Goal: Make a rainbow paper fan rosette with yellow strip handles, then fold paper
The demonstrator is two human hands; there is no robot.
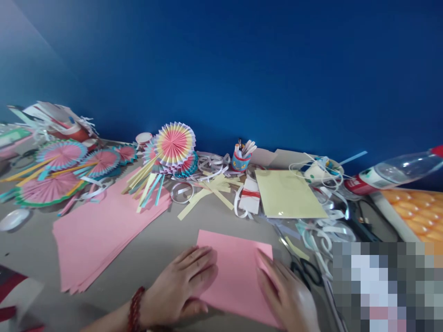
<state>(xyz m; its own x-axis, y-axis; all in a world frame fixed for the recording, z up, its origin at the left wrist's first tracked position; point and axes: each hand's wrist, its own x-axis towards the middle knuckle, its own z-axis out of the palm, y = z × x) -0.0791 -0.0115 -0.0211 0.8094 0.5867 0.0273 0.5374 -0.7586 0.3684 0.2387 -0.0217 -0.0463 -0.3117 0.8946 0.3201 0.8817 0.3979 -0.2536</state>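
A rectangular sheet of pink paper (235, 272) lies on the grey table in front of me. My left hand (182, 286) rests flat over its left edge, fingers stretched out and the thumb lower down by the near edge. On the sheet's right side my right hand (285, 288) lies with extended fingers pointing toward the far edge. Just right of that hand is a pair of scissors (306, 272) with black handles, blades pointing away. To the left spreads a stack of pink paper (107, 230).
Folded paper fans (175, 144) on strips stand and lie at the back left. Yellow paper (290, 193), a card wound with red string (249, 196), a pen cup (241, 161) and curled white strips (334, 230) lie beyond. A plastic bottle (398, 170) leans at the right.
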